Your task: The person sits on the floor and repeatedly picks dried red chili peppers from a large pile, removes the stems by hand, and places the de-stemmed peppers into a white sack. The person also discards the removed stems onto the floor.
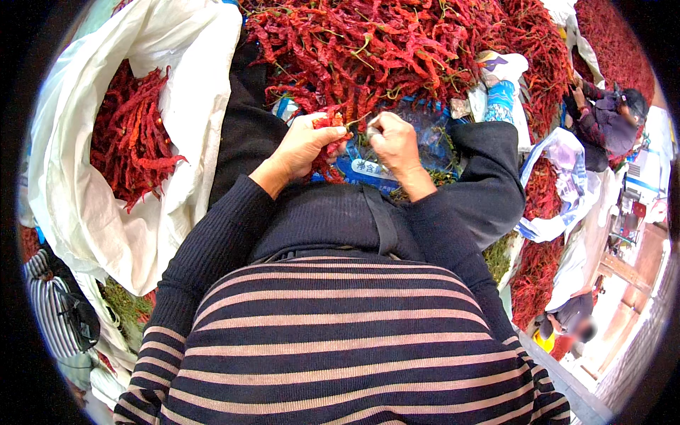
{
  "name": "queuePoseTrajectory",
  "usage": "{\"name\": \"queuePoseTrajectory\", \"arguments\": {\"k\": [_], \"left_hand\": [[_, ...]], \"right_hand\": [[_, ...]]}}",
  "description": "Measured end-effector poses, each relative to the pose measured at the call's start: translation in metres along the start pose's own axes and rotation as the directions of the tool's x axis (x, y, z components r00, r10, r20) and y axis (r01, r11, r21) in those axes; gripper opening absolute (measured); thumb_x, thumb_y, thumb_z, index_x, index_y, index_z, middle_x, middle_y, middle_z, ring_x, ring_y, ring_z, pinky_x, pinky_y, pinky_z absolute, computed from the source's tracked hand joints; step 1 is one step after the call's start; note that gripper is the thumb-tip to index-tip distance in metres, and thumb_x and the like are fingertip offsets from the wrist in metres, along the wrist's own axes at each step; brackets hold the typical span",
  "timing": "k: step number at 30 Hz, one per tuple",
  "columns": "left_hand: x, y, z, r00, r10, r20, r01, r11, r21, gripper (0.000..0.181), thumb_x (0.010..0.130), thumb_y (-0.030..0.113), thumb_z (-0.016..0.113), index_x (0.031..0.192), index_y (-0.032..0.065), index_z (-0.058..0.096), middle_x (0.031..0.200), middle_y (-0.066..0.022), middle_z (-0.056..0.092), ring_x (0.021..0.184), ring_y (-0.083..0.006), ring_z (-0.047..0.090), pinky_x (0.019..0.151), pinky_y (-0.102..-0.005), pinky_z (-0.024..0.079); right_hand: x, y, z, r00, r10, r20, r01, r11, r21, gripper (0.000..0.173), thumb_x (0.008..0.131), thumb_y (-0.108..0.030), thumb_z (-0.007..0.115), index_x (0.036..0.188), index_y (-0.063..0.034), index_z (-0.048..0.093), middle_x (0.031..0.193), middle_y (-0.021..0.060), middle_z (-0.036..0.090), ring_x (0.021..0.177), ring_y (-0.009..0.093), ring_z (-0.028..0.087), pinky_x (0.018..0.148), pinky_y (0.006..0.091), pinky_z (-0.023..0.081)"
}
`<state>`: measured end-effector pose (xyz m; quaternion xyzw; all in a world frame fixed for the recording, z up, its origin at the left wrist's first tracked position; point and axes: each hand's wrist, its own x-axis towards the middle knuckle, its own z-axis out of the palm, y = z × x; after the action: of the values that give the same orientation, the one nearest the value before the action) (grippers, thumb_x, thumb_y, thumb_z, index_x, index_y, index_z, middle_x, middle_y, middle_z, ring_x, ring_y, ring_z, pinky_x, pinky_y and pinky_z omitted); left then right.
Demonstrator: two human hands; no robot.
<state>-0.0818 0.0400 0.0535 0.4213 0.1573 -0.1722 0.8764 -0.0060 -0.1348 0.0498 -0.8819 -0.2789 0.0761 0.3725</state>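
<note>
My left hand (307,143) holds a small bunch of dried red chili peppers (333,139) in front of my lap. A thin pale stem (359,120) sticks out of that bunch towards my right hand (394,142). The right fingers are curled in close to the stem's tip; whether they pinch anything is hidden. Beneath both hands lies a blue printed plastic sack (366,169) bearing writing, with loose green stems (440,142) on its right part. A large heap of dried chilies (366,48) rises just beyond my hands.
On the left stands an open white woven sack (69,175) with chilies (135,143) inside. A clear plastic bag (576,180) sits at the right, beside more chilies (536,276). Other people (611,117) sit along the right; another person (50,308) is at the lower left.
</note>
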Motion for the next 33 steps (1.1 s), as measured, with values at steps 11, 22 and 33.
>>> {"name": "queuePoseTrajectory", "arguments": {"k": [11,22,33], "left_hand": [[0.0,-0.003,0.001,0.981,0.193,0.02,-0.18,0.872,0.456,0.008,0.078,0.009,0.061,0.081,0.0022,0.058,0.068,0.0012,0.056,0.058,-0.0049,0.049,0.053,-0.0204,0.04],[0.011,-0.016,0.0,0.994,0.113,0.012,-0.078,0.599,0.797,0.009,0.073,0.01,0.059,0.076,0.0013,0.057,0.062,0.0031,0.05,0.054,-0.0049,0.042,0.047,-0.0238,0.035],[-0.075,0.139,-0.037,0.859,0.499,-0.115,-0.121,0.416,0.901,0.022,0.076,0.012,0.061,0.095,0.0007,0.055,0.077,-0.005,0.06,0.067,-0.0088,0.055,0.06,-0.0247,0.046]], "right_hand": [[-0.009,-0.013,0.004,0.782,0.342,0.522,-0.606,0.219,0.765,0.008,0.078,-0.008,0.058,0.086,-0.004,0.058,0.071,0.0017,0.056,0.054,0.007,0.05,0.047,0.0185,0.04],[-0.014,-0.022,0.006,0.981,0.099,0.169,-0.145,0.947,0.287,0.007,0.069,-0.008,0.057,0.075,-0.0038,0.056,0.064,0.0074,0.055,0.056,0.018,0.053,0.052,0.0319,0.044],[-0.008,-0.001,0.005,0.953,-0.175,0.246,0.232,0.947,-0.221,0.019,0.069,-0.007,0.054,0.087,-0.0103,0.056,0.09,0.0094,0.054,0.08,0.028,0.056,0.066,0.0369,0.048]]}}
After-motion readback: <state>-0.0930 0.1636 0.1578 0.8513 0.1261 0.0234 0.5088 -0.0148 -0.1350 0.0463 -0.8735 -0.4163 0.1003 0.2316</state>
